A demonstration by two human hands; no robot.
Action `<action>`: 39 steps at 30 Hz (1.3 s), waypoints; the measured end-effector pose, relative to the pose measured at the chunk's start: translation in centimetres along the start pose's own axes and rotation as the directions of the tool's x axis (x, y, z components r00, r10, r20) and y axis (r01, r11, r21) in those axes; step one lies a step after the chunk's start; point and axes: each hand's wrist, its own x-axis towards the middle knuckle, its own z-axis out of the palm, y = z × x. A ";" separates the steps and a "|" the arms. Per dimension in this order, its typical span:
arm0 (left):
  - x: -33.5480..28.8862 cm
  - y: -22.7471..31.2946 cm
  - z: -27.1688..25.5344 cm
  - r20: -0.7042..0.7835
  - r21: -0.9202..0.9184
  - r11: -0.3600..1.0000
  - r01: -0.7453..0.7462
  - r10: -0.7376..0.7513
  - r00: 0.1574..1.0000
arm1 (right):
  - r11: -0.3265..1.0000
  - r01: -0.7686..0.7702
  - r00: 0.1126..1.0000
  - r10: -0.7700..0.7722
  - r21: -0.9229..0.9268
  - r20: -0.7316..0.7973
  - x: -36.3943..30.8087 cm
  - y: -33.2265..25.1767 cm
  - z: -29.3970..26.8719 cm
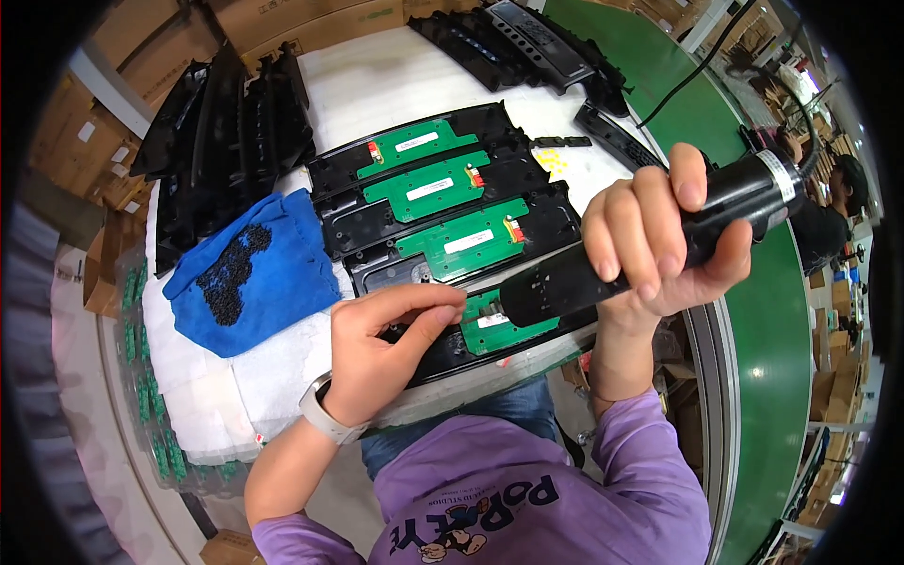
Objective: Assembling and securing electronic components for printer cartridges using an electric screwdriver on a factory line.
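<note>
My right hand (650, 235) is wrapped round a black electric screwdriver (551, 287), held slanting with its tip down to the left. Beside that tip, the thumb and fingers of my left hand (377, 344) are pinched together; anything between them is too small to make out. Both are over the nearest black plastic panel (438, 363), which carries a green circuit board (527, 332) partly hidden by the screwdriver. Beyond it lie several similar panels in a row, each with a green circuit board (461, 240) bearing a white label and a small red-and-white connector.
Left of the panels, a blue cloth (297, 268) holds a heap of small black screws (224, 287). Black plastic parts are stacked at the far left (226, 122) and far right (513, 42). Small yellow pieces (554, 164) lie on the white sheet. A green conveyor (767, 377) runs along the right.
</note>
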 end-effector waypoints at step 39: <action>1.9 1.8 -7.4 0.318 0.783 0.520 -0.343 0.140 0.938 | 0.916 -0.230 0.966 0.175 -0.328 -0.191 0.2 -2.8 0.4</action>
